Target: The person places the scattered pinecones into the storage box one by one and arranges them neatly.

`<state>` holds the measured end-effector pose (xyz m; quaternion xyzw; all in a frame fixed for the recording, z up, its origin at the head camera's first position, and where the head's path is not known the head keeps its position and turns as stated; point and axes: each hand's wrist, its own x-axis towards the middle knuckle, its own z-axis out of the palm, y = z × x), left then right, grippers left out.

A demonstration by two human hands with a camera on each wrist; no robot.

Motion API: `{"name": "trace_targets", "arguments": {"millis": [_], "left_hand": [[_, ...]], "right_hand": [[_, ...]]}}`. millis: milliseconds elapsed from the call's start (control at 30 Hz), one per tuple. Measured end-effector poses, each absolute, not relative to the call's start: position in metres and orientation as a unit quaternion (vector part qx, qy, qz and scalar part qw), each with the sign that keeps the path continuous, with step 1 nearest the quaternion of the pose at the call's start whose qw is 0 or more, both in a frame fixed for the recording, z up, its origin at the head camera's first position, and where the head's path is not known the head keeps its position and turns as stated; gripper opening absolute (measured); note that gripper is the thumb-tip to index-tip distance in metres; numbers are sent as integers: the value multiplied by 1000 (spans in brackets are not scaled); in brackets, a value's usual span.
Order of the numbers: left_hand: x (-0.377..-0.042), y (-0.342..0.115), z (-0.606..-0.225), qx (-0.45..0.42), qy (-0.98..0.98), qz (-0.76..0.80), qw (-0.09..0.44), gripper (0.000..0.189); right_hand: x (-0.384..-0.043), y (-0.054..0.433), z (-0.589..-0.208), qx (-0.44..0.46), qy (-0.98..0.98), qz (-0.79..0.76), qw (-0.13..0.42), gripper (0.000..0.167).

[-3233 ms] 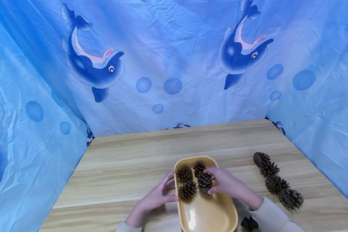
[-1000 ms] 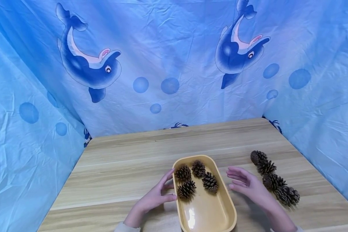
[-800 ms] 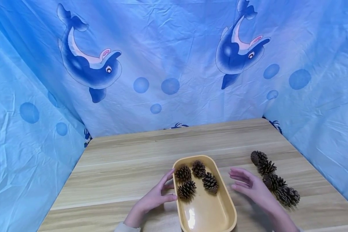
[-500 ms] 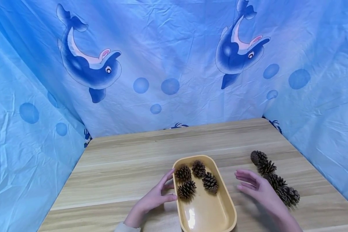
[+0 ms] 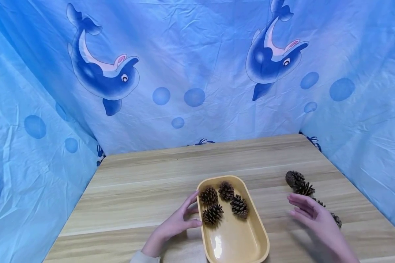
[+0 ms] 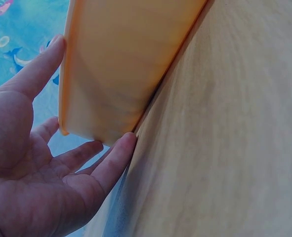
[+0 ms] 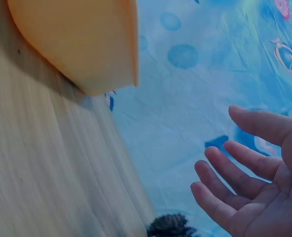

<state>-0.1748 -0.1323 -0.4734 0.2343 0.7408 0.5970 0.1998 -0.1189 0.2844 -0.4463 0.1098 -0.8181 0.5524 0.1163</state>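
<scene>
A yellow-orange rectangular tray (image 5: 235,241) with rounded corners sits near the front of the table. Several brown pine cones, such as this upright-scaled pine cone (image 5: 239,207), lie in its far half. My left hand (image 5: 176,223) rests against the tray's left side, thumb and fingers spread and fingertips touching the wall (image 6: 121,59). My right hand (image 5: 316,219) hovers right of the tray, fingers loosely bent and holding nothing. It partly hides the row of pine cones (image 5: 295,179) on the table's right. In the right wrist view one pine cone (image 7: 171,226) shows below the fingers.
The wood-grain table (image 5: 145,190) runs back to a blue curtain (image 5: 184,44) printed with dolphins and bubbles. Curtain also closes in the left and right sides.
My right hand released a pine cone in the tray, came out, and has moved right to the row of pine cones. My left hand has stayed at the tray's side.
</scene>
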Motion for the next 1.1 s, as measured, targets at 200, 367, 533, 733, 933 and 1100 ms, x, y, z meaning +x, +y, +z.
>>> {"name": "trace_targets", "arguments": {"millis": [200,367,533,733,933,1100], "left_hand": [[-175,-132,-473,236,749,588,194,94],[-174,-132,-474,233,752,586,193,94],[-174,-132,-474,233,752,586,194,94],[-174,-132,-475,235,755,582,192,94],[-175,-132,-477,237,754,583,191,94],[-175,-132,-477,238,752,584,191,93]], "right_hand": [[-112,303,-448,75,-821,549,136,46],[-105,323,-448,48,-826,545,139,47],[-100,340,-449,16,-847,511,144,51],[-95,351,-455,-22,-847,515,133,51],[-97,360,-463,-62,-869,477,111,56],[-103,365,-467,-92,-916,388,37,80]]}}
